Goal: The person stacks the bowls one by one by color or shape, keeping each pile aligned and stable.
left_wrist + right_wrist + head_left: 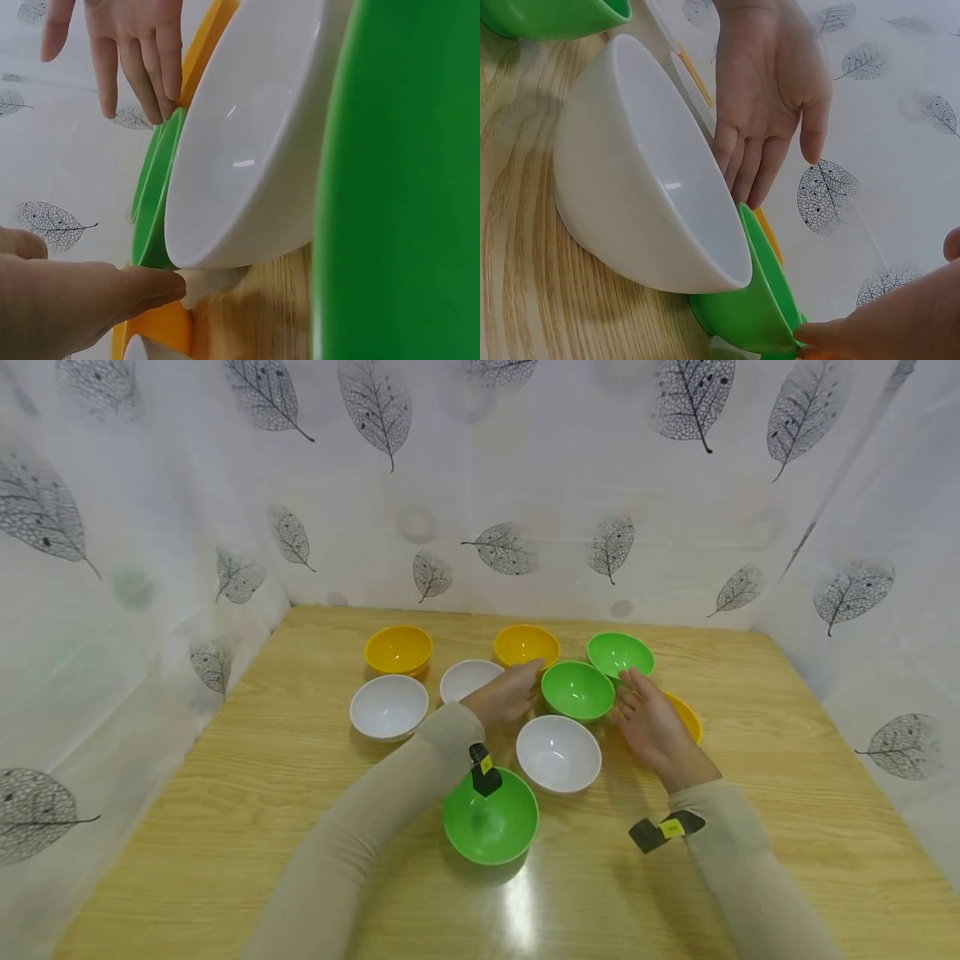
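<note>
A glossy green bowl (577,692) stands between my two hands in the head view. On its left is my left hand (510,693), fingers extended and close to the rim. My right hand (651,727) is at its right side, palm turned inward and fingers straight. In the right wrist view, the right fingertips (817,334) are right at the green bowl's rim. Just in front of that bowl sits a white bowl (558,753). Another green bowl (620,653) stands behind, beyond the right fingertips. An orange bowl (684,717) is partly hidden by the right hand.
A third green bowl (491,818) stands nearest me, under the left wrist's camera. Two white bowls (389,707) and two orange bowls (399,650) sit to the left and behind. The wooden table (780,727) ends at a leaf-patterned curtain (525,468).
</note>
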`<state>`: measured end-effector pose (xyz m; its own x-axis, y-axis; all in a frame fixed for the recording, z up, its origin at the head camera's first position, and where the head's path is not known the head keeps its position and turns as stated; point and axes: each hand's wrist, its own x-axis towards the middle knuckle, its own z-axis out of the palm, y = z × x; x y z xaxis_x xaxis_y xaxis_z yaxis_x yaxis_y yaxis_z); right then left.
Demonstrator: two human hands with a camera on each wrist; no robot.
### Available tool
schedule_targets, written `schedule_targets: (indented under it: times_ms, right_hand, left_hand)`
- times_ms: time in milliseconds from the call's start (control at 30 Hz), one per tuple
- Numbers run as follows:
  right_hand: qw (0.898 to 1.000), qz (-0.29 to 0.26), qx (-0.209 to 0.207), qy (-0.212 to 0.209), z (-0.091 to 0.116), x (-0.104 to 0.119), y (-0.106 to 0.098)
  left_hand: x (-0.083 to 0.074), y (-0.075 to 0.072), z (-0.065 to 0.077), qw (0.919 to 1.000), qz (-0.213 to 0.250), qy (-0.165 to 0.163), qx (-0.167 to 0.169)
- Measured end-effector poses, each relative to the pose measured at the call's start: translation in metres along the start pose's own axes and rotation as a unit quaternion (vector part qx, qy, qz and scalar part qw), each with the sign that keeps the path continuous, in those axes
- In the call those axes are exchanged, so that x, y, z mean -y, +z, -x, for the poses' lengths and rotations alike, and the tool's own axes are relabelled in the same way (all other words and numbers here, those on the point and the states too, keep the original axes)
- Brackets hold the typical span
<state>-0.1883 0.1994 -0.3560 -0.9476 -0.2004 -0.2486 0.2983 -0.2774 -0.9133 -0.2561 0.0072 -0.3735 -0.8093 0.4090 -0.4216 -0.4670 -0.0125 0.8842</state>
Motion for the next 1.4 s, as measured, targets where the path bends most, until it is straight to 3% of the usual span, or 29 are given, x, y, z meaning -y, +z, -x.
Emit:
schedule_targets:
  times_ms: [400, 800, 1033, 1167, 1400]
  right_hand:
    - [1.0, -0.012, -0.022, 0.012, -0.001, 0.003, 0.006]
    - [1.0, 0.012, -0.023, -0.015, 0.0, 0.002, 0.008]
    - [0.999, -0.017, -0.034, -0.009, 0.0, 0.0, 0.008]
    - [0.999, -0.035, -0.039, -0.011, 0.001, 0.0, 0.008]
    - [0.997, -0.063, -0.048, -0.01, 0.002, 0.0, 0.007]
  left_hand:
    - [0.004, -0.003, -0.004, 0.9991, -0.032, -0.003, 0.03]
    - [0.005, 0.003, -0.004, 0.9964, -0.067, 0.017, 0.049]
    - [0.009, 0.006, -0.006, 0.9992, -0.01, 0.003, 0.038]
    - [0.01, 0.006, -0.005, 0.9997, -0.002, 0.004, 0.026]
    - [0.01, 0.001, -0.002, 0.999, -0.012, 0.014, 0.04]
